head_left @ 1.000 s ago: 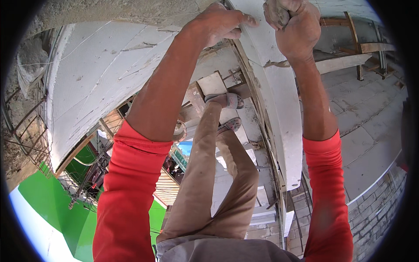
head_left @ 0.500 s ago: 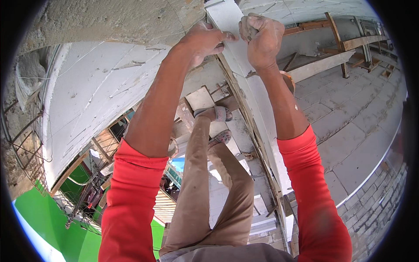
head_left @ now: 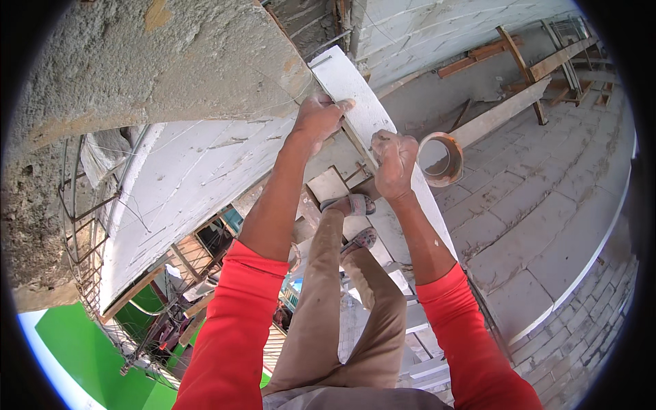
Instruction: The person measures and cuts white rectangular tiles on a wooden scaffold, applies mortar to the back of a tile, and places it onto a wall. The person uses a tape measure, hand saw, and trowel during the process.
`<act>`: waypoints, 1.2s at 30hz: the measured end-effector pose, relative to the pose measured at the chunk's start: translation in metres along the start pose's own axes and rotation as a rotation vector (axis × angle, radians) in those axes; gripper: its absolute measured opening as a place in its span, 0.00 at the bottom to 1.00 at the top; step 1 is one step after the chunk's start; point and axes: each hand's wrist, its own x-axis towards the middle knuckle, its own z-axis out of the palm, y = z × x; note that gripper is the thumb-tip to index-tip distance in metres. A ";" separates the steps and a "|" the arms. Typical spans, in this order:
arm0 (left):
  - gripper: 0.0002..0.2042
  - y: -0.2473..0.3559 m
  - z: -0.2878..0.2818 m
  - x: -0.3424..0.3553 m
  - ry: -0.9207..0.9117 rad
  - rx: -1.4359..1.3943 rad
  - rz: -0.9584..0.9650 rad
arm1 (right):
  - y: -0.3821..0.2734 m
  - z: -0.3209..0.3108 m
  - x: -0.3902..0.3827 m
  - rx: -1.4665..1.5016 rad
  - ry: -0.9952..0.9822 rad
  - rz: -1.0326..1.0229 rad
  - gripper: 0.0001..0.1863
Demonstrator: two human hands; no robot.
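A long white board-like ledge (head_left: 359, 92) runs from the upper middle down to the right, beneath my hands. My left hand (head_left: 320, 123) is closed at its left edge, thumb lying over the top face; what the fingers hold is hidden. Close to this hand, a thin line (head_left: 270, 109) stretches left across the rough concrete. My right hand (head_left: 395, 162) is a dusty fist just above the ledge, farther right and nearer me. Something greyish shows at its fingers, too small to tell from dust. Beside the right hand stands a round orange-brown bucket (head_left: 454, 160), greyish inside.
Rough concrete (head_left: 205, 61) overhangs at upper left, above a white block wall (head_left: 184, 164). Bent steel bars (head_left: 85, 212) stick out at far left. Wooden planks (head_left: 502, 113) cross at upper right, over a grey block surface (head_left: 526, 205). My sandalled feet (head_left: 359, 203) stand below on boards.
Both hands appear lower in view, and the right hand is nearer me along the ledge. The view has shifted, so the ledge's far end and the bucket now show fully.
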 end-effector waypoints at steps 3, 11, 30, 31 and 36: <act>0.22 -0.020 0.000 0.009 0.210 0.171 0.026 | -0.022 -0.015 -0.092 -0.014 -0.004 0.161 0.17; 0.21 -0.019 0.004 -0.012 0.321 0.343 0.100 | -0.095 -0.072 -0.266 -0.179 0.096 0.397 0.17; 0.16 -0.118 -0.059 -0.250 -0.211 0.867 -0.546 | -0.227 -0.410 -0.296 -1.253 1.464 0.586 0.34; 0.15 -0.106 -0.048 -0.244 -0.215 0.851 -0.499 | -0.209 -0.420 -0.303 -1.355 1.487 0.651 0.38; 0.16 -0.052 0.008 -0.222 -0.266 0.800 -0.337 | -0.186 -0.414 -0.305 -1.130 1.355 0.712 0.45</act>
